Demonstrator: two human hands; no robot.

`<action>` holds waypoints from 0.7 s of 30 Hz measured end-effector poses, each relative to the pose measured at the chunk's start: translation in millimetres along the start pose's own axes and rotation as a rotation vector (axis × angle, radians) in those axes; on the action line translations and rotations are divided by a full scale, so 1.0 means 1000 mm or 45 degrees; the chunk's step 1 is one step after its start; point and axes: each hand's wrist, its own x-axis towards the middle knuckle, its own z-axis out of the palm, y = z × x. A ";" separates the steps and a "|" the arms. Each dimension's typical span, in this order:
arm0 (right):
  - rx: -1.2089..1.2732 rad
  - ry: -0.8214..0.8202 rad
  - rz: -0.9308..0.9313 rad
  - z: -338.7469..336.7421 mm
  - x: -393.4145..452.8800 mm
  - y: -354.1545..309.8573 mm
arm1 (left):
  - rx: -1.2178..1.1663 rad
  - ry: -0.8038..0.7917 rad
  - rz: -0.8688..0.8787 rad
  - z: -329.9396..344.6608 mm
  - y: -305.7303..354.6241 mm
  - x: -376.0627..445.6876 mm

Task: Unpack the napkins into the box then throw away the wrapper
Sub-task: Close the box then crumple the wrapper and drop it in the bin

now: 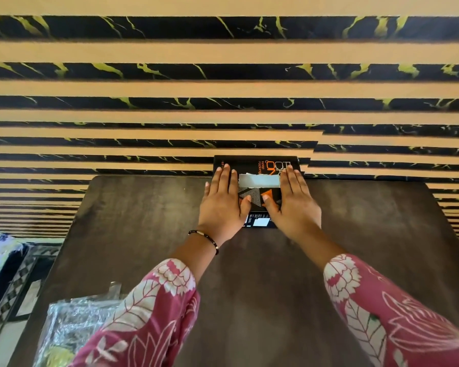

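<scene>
Dark wood-grain tabletop [249, 274] fills the view, backed by a wall of tan and black marbled stripes. Both hands lie flat and spread, palms down, gripping nothing: the left hand [223, 202] presses the left side and the right hand [292, 205] the right side of one black cardboard box with orange lettering [257, 176], which sits at the middle of the far edge of the tabletop, against the wall. Between the hands a single strip of white napkin [259, 180] shows through a slot in the box top, so the napkins appear to be inside already. The flat palms look like a way to press the lid down or steady the box. At the near left corner of the tabletop lies one crinkled clear plastic wrapper [74, 321], well apart from the hands and partly hidden by the left floral pink sleeve [143, 313]; throwing it away is probably what remains.
</scene>
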 end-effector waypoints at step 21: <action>0.479 -0.478 -0.150 0.063 -0.280 -0.036 | 0.021 -0.186 -0.818 0.014 -0.023 -0.327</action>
